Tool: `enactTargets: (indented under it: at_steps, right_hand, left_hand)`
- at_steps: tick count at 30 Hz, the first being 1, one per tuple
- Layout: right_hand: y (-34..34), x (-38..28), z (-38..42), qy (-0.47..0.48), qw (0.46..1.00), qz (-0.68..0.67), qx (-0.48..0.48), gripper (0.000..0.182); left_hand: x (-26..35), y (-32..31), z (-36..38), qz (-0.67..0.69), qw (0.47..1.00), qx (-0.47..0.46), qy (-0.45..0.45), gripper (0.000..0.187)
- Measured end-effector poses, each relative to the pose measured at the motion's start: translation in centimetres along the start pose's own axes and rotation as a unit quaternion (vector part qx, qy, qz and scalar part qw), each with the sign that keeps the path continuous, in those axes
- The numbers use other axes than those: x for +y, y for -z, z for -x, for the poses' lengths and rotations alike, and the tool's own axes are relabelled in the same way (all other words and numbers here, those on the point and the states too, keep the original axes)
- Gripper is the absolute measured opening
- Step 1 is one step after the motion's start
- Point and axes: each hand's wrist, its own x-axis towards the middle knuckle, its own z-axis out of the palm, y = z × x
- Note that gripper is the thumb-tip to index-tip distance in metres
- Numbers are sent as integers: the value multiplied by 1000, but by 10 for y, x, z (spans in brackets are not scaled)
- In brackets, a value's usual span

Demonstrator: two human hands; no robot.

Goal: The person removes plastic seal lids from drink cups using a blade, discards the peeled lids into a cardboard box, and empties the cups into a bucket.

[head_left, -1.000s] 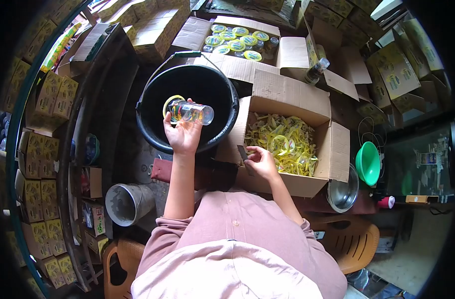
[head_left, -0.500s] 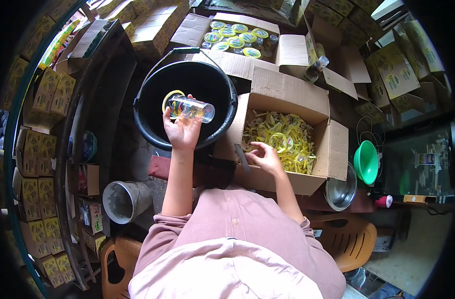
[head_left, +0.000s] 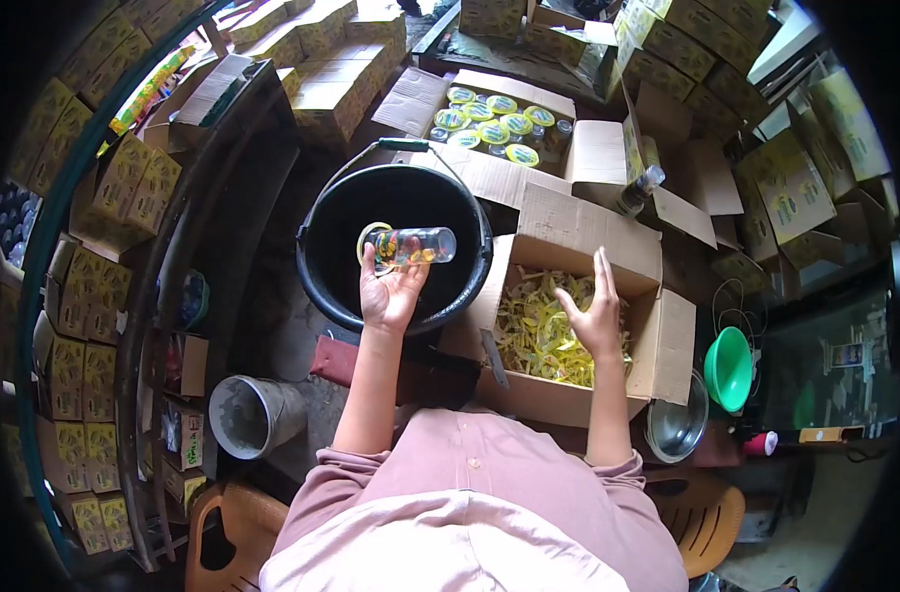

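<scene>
We are seeing soft, even daylight and sharp focus around the fingers. Beyond them the fisheye lens is bending the edges, and black corners are darkening the frame's rim.

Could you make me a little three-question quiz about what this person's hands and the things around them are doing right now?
1. True or false: the left hand holds a clear bottle lying sideways over the black bucket.
2. What is the right hand doing? A) gripping a knife B) reaching open over the box of yellow scraps C) resting on the green funnel
3. Fill in: the open box of jars with yellow lids lies beyond the ____.

Key: 1 true; 2 B; 3 bucket.
</scene>
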Motion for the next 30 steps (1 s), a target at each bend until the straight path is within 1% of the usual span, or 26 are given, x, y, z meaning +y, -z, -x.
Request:
enactTargets:
  at_steps: [1,2,3,4,5,6,8,9,10,12,13,16,17,20,21,22,23,24,25,26,27,28,29,30]
  right_hand:
    - [4,-37,-12,-39,995,-95,-10,81]
    - [-2,-52,-22,18,997,-78,-9,82]
    - [-11,-63,-30,67,993,-100,-20,91]
    - [-17,-85,-36,63,977,-203,-32,99]
    - [-29,-93,-41,82,969,-221,-73,104]
    - [-42,-103,-43,62,955,-278,-86,97]
    - [-59,-103,-49,81,960,-210,-169,81]
    - [-65,-102,-50,84,960,-215,-160,59]
    - [-71,-101,-49,20,945,-280,-169,50]
    - [-66,-96,-50,40,941,-270,-199,49]
    - [-68,-91,-50,30,935,-286,-209,47]
    - [-60,-88,-50,4,917,-341,-209,47]
    - [-64,-82,-49,-21,904,-378,-201,46]
    - [-55,-82,-53,-42,897,-408,-164,45]
    - [-48,-86,-56,-50,908,-397,-125,45]
    - [-44,-90,-57,-65,916,-384,-99,49]
    - [-40,-93,-58,24,939,-328,-105,49]
    - [-35,-95,-59,110,951,-266,-112,50]
    - [-33,-95,-59,122,946,-250,-169,50]
    - [-29,-100,-58,72,949,-271,-145,45]
    - [-27,-100,-58,1,933,-348,-95,42]
    - [-27,-99,-61,-66,903,-421,-48,39]
    - [-32,-90,-65,-86,875,-475,-26,34]
    - [-28,-86,-68,-113,824,-553,-52,33]
  left_hand:
    - [-5,-9,5,-9,1000,23,3,38]
    - [-9,-10,4,-50,998,30,-12,39]
    - [-10,-9,3,-79,996,40,-18,39]
    - [-12,-11,3,-108,993,49,-24,40]
    - [-14,-12,5,-154,986,50,-29,40]
    - [-11,-6,3,-176,983,36,-28,41]
    - [-20,-12,9,-223,972,38,-62,36]
    - [-18,-10,8,-266,962,-20,-53,36]
    - [-19,-7,8,-319,942,-32,-96,35]
    - [-26,-6,10,-359,921,-36,-150,44]
    - [-29,-10,11,-361,918,-61,-151,49]
    - [-35,-13,11,-412,888,-106,-174,50]
    - [-35,-11,10,-422,887,-86,-165,62]
    - [-34,-9,11,-495,853,-49,-158,78]
    - [-29,-6,10,-555,812,-29,-177,94]
    - [-30,-16,16,-636,739,3,-225,100]
    - [-28,-22,22,-700,661,19,-270,101]
    - [-25,-28,27,-736,605,12,-303,97]
    - [-23,-34,31,-756,568,4,-325,92]
    - [-18,-31,31,-761,554,-7,-337,84]
    - [-16,-33,31,-745,579,-13,-330,80]
    - [-16,-35,31,-727,603,-15,-328,75]
    - [-16,-39,32,-729,605,-32,-319,63]
    - [-15,-40,31,-732,608,-58,-301,50]
